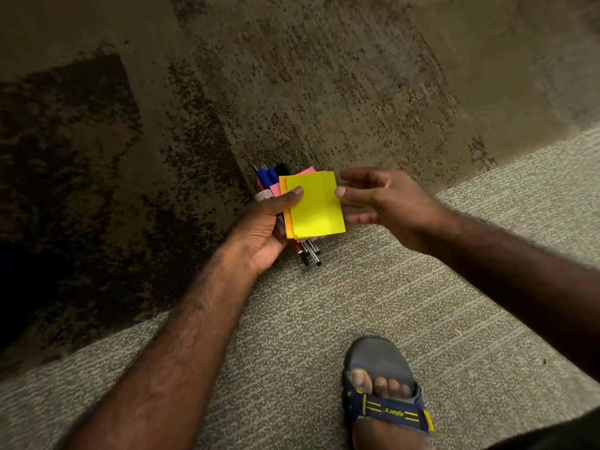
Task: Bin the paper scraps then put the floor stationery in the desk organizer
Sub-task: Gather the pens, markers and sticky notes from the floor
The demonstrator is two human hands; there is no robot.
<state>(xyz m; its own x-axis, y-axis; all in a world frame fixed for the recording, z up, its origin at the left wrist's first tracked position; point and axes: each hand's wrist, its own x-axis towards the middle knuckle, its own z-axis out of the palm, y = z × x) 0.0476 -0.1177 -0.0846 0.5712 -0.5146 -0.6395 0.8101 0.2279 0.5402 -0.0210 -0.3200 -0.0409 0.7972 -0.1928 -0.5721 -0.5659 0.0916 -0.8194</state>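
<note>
— While the left hand [264,227] grips the bundle, where does its thumb sit?

— Pressed flat on the top yellow sticky notes [315,205], with the other fingers curled under and hidden by the pads. Beneath the yellow lie an orange pad [283,203] and a pink one [276,189], and under those a bunch of pens [310,251] (blue caps poke out at the far end, dark tips at the near end).

— And the right hand [378,203]?

— Its thumb tip touches the yellow pad's right edge; the fingers are loosely spread, holding nothing I can make out.

— What lies around?

— Everything is held above the floor. Dark mottled carpet [107,157] is under the left side, paler striped carpet [292,319] nearer. A foot in a blue sandal [386,407] stands on the pale part, below the right forearm.
</note>
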